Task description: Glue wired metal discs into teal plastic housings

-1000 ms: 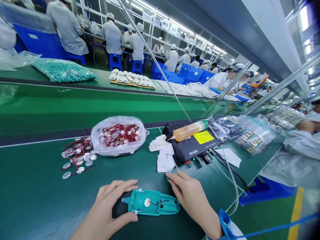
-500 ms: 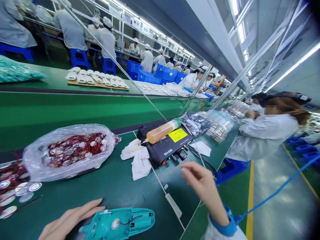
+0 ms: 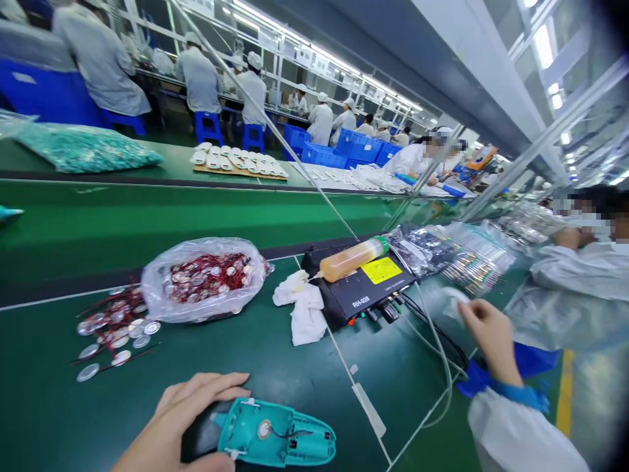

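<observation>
You are cupping, it seems, the teal plastic housing (image 3: 289, 439) with your left hand (image 3: 181, 413), its long axis lying crosswise; your right hand (image 3: 491, 337) is hovering well apart.

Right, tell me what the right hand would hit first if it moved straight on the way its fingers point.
Most likely the crumpled white paper sheet at the fingertips of the right hand; depth is unclear, so they may already touch. Past it lies the black RH-928 box.
</observation>
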`<state>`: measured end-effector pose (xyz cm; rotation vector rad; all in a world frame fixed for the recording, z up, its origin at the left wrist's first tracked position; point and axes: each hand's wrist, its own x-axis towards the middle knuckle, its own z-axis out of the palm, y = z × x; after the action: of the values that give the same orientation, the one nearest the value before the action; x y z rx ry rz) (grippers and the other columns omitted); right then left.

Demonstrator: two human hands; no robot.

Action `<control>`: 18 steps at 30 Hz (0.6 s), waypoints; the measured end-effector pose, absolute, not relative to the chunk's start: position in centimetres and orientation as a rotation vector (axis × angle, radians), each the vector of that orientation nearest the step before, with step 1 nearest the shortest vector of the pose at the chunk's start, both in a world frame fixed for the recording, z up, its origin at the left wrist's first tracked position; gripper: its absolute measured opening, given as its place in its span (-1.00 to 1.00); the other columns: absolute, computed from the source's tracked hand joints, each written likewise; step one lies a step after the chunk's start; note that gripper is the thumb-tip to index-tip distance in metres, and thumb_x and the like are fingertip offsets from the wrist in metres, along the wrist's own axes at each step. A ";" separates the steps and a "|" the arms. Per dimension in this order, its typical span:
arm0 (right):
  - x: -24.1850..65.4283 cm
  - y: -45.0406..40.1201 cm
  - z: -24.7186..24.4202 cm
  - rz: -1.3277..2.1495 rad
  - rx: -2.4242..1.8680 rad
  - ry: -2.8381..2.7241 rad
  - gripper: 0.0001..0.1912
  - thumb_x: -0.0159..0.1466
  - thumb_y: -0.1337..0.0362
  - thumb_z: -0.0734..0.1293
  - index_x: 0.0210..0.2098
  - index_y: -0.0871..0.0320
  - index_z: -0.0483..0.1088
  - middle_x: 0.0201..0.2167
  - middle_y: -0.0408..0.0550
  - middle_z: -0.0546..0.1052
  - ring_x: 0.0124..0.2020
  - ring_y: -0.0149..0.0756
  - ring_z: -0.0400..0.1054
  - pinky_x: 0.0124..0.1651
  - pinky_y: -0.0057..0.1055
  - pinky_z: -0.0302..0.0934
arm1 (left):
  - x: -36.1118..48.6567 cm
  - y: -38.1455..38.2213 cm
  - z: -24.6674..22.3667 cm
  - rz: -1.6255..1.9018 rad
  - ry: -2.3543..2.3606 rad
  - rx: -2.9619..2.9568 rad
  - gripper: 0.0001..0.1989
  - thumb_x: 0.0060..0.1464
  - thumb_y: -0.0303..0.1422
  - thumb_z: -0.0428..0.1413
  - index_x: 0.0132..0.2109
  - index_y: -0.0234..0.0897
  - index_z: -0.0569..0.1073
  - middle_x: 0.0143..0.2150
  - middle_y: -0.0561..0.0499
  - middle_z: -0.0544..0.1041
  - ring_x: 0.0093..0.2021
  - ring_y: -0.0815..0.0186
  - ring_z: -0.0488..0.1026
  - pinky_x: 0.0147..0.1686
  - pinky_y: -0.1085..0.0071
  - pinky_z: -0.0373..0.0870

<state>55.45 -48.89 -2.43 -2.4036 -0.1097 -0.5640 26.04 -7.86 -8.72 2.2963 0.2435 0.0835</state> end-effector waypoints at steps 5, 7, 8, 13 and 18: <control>45.3 -43.1 -1.4 -0.106 -2.128 -0.621 -0.68 0.18 0.13 0.29 -0.61 0.12 0.20 -0.43 -0.08 0.39 -0.47 -0.32 0.26 -0.51 -0.47 0.10 | 26.2 -9.0 -6.1 -0.072 0.274 2.237 -0.38 -0.23 -0.23 0.33 0.07 0.08 0.40 0.00 0.06 0.50 0.09 0.07 0.29 0.05 0.20 0.29; 42.0 -39.5 -2.3 0.189 -2.084 -0.884 -0.74 0.24 0.25 0.23 -0.58 0.12 0.19 -0.46 -0.10 0.39 -0.48 -0.34 0.27 -0.46 -0.48 0.14 | 26.4 -9.3 -5.2 -0.099 0.284 2.206 -0.38 -0.22 -0.25 0.34 0.06 0.09 0.40 -0.02 0.06 0.50 0.08 0.06 0.29 0.06 0.16 0.25; 40.8 -37.8 -2.9 0.251 -2.077 -0.939 -0.74 0.25 0.29 0.20 -0.57 0.11 0.15 -0.51 -0.13 0.35 -0.49 -0.35 0.25 -0.44 -0.47 0.14 | 26.5 -9.5 -4.7 -0.119 0.288 2.192 -0.39 -0.22 -0.26 0.34 0.05 0.09 0.41 -0.03 0.06 0.51 0.08 0.06 0.28 0.07 0.14 0.24; 38.4 -32.5 -4.0 0.631 -2.125 -0.882 -0.85 0.26 0.29 0.19 -0.46 0.10 0.24 -0.49 -0.17 0.36 -0.47 -0.35 0.22 -0.43 -0.47 0.04 | 26.6 -9.9 -3.6 -0.204 0.294 2.152 -0.37 -0.25 -0.31 0.36 0.04 0.08 0.42 -0.02 0.06 0.49 0.10 0.06 0.26 0.10 0.15 0.21; 37.3 -31.0 -3.1 0.913 -1.945 -0.814 -0.86 0.27 0.24 0.22 -0.41 0.08 0.31 -0.42 -0.18 0.39 -0.45 -0.39 0.19 -0.44 -0.50 0.01 | 26.5 -10.1 -3.6 -0.234 0.259 2.144 -0.42 -0.26 -0.28 0.36 -0.01 0.06 0.46 0.01 0.06 0.46 0.09 0.07 0.28 0.08 0.17 0.23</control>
<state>37.25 -30.98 -3.13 -1.9449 -0.8136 0.9129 26.52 -10.15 -3.65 2.1440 0.2590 -0.2336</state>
